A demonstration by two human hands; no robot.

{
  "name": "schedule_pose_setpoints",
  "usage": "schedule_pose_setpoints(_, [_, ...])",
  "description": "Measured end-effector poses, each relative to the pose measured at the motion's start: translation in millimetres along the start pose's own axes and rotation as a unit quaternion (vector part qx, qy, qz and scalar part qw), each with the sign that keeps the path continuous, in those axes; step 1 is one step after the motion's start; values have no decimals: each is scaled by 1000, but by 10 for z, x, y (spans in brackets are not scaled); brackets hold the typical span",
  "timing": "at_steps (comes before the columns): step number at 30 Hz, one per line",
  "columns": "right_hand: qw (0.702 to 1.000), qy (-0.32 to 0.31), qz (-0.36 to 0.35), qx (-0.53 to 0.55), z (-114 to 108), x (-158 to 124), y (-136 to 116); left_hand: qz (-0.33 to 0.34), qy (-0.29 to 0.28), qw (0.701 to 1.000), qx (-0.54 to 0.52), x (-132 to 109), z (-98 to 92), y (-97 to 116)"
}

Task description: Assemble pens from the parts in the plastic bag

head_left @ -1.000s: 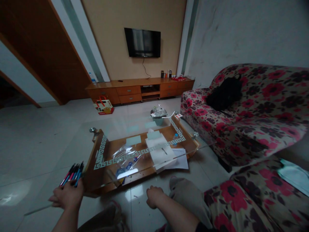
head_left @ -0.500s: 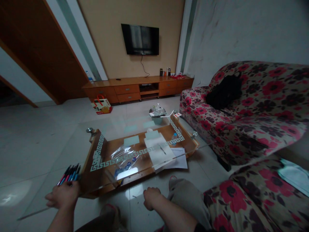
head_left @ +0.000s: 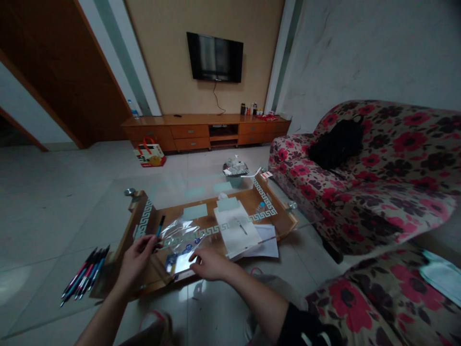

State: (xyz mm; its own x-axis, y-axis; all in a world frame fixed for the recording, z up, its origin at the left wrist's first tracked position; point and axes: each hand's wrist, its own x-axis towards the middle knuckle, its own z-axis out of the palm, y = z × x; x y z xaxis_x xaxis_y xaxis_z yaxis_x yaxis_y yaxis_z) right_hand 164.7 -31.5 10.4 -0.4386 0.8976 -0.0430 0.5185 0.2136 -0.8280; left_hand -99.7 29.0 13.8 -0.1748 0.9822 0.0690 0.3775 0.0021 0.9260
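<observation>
My left hand [head_left: 139, 254] is raised over the left part of the glass coffee table [head_left: 120, 211]. Its fingers are closed on a pen [head_left: 160, 227] with a dark top and a blue-green barrel, pointing upward. My right hand [head_left: 208, 264] hovers by the table's front edge, fingers bent and apart, with nothing visible in it. Just beyond it is a clear plastic wrapper [head_left: 180, 233] with blue printing. A bunch of several pens [head_left: 84, 276], black, red and blue, lies on the glass to the left of my left hand.
White papers [head_left: 237, 228] with a pen on them are at the table's middle right. A bin [head_left: 236, 179] stands behind the table. The flowered sofa [head_left: 360, 178] bounds the right side, a black backpack [head_left: 338, 142] on it. A gift bag [head_left: 149, 154] sits by the TV cabinet [head_left: 190, 132].
My left hand has left the pen bunch and moved right, now with one pen in it. My right hand has risen forward and left towards the wrapper, its fingers loosening.
</observation>
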Motion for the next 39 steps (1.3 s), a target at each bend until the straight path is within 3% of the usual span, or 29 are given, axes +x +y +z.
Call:
schedule_pose_setpoints(2, [992, 86, 38, 82, -44, 139, 30, 24, -96, 995, -18, -67, 138, 163])
schedule_pose_setpoints(4, [974, 129, 70, 171, -53, 208, 62, 48, -144, 988, -7, -119, 221, 270])
schedule_pose_setpoints(7, [944, 136, 78, 291, -78, 245, 74, 74, -187, 979, 39, -169, 283, 291])
schedule_pose_setpoints(10, [922, 169, 78, 341, -125, 270, 62, 107, -209, 968, 94, -203, 296, 177])
schedule_pose_setpoints(15, [923, 190, 71, 328, -150, 273, 50, 160, -216, 951, 151, -265, 239, 27])
schedule_pose_setpoints(26, [936, 177, 97, 290, -175, 197, -78, 187, -228, 939, 174, -363, 230, 171])
schedule_pose_setpoints(39, [963, 171, 115, 173, -176, 167, -80, 204, -223, 938, 171, -369, 222, 93])
